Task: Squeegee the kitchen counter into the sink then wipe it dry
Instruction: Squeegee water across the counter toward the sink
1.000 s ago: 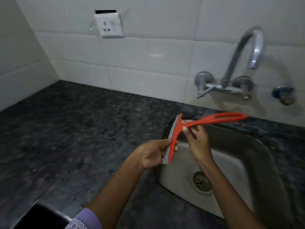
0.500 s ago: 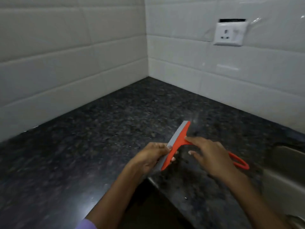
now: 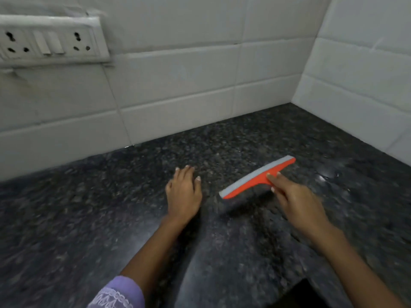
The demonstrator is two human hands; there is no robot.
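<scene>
Dark speckled granite counter, broad, meeting white tiled wall in a corner; sink out of view. Wet glints on the stone right of the orange plastic squeegee with grey rubber blade, which lies blade-down toward that corner. Right hand closed over its handle, fingertips pressing at the neck. Left hand just left of the squeegee, flat on the stone, open, holding nothing. Risks, as judged: uneven tilt leaving streaks; push aimed at the wall trapping water in the corner instead of draining; palm sliding on wet granite; splash reaching the white switch-and-socket plate high on the tiles.
</scene>
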